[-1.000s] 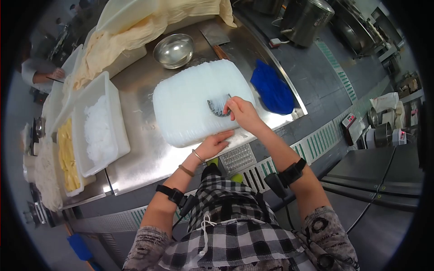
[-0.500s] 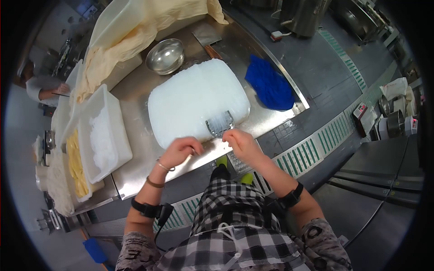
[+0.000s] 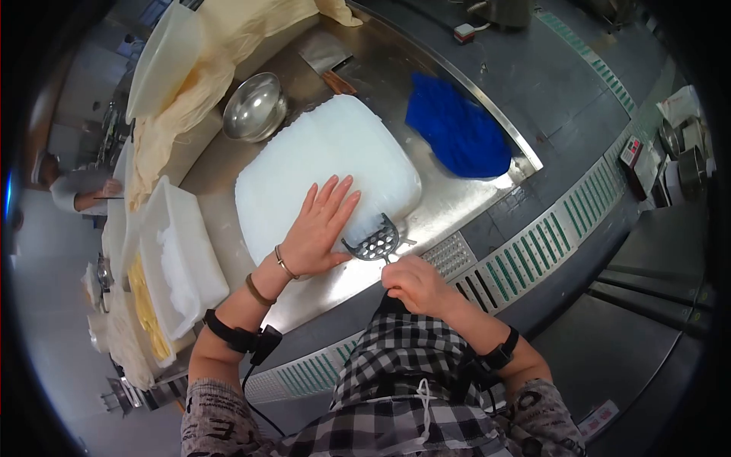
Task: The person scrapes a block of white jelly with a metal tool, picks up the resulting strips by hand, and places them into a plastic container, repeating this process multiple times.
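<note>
A person in a checked apron works at a metal counter [image 3: 215, 199], where a rounded white slab [image 3: 320, 160] sits at the centre of the frame. The left hand [image 3: 316, 228], curled and clear of the slab half a second ago, now lies over its near side with fingers spread, gripping nothing. The right hand [image 3: 415, 284], drawn closer to the apron, has its fingers clenched around the mostly hidden handle of a dark perforated tool [image 3: 375, 245]. The tool's head has shifted from the top of the slab to its near edge, with its holes now plainly visible; that suggests a scraping stroke has just run its length, the left hand seemingly steadying the slab.

A blue cloth [image 3: 457, 133] lies at upper right, a steel bowl [image 3: 255, 107] at upper left, and a white bin [image 3: 204, 263] at left. Dark lettering marks the printed sleeves, a large "E" legible on the left one [image 3: 221, 419]. At far right, a device's red display [image 3: 632, 150] is too small to read. No brand can be made out.
</note>
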`<state>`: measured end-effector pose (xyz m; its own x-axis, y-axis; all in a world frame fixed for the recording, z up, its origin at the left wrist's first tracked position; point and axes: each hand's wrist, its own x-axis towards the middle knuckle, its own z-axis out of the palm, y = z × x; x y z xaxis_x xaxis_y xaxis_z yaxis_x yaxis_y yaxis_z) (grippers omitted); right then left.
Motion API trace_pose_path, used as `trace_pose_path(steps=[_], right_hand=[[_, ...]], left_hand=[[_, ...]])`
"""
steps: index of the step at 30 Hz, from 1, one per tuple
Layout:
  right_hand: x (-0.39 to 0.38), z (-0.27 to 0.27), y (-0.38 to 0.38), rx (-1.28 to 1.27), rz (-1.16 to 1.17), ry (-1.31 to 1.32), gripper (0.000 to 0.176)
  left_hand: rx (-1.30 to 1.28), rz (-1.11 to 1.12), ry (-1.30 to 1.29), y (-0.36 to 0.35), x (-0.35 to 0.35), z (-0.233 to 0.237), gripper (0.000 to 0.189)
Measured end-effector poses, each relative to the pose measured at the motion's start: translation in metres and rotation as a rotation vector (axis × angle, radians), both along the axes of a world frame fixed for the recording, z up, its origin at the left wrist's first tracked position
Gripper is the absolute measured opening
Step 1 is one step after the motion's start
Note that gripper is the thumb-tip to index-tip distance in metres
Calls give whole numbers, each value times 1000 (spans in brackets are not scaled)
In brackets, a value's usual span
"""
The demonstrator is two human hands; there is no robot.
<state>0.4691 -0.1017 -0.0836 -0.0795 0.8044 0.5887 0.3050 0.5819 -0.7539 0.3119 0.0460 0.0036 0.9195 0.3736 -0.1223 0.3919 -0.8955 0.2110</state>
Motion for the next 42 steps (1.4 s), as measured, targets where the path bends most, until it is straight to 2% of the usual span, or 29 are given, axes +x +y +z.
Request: trace_pose_path(steps=[6,11,13,14,16,17,19,21,24,26,28,29,31,32,34,38,40,42], right_hand=[[7,-6,-7,45,19,-36,18],[17,15,-14,-7,5,-55,17],[23,29,-12,-44,8,-24,15],[25,38,-10,-47,7,-32,15],[30,55,-8,-79,30,58,11],[32,60,-9,-80,32,50,11],[37,69,-16,-93,-16,144,7],[43,75,-31,-153,-74,170,4],[49,78,-61,-234,-170,208,10],[51,78,-79,-366,-276,455,8],[53,85,-87,-377,-316,467,11],[54,89,-89,-392,-362,489,14],[54,94,-88,-394,-380,493,15],[53,96,-85,-400,-403,508,16],[53,100,-75,-395,-376,503,16],[53,111,-53,-377,-315,464,16],[52,117,-41,-376,-295,447,16],[51,123,-31,-373,-264,401,17]], left_hand=[[9,10,-1,2,12,2,99],[43,26,-22,2,30,-2,93],[124,10,-68,8,35,-6,81],[121,10,-76,11,36,-9,81],[63,15,-199,16,38,-15,65],[62,17,-206,18,38,-17,65],[53,24,-329,20,40,-18,49],[72,33,-411,23,38,-27,44],[45,82,-521,28,30,-37,35],[2,123,-561,31,27,-33,30],[-679,500,-670,33,25,-19,21],[-673,502,-683,36,23,-15,21],[-1410,773,-1292,47,15,-10,19],[-1394,771,-1313,55,9,-8,19],[-1645,891,-1563,74,-4,-3,18],[-1539,809,-1594,104,-30,55,21],[-1411,651,-1508,115,-47,96,21],[-1333,613,-1508,121,-67,133,20]])
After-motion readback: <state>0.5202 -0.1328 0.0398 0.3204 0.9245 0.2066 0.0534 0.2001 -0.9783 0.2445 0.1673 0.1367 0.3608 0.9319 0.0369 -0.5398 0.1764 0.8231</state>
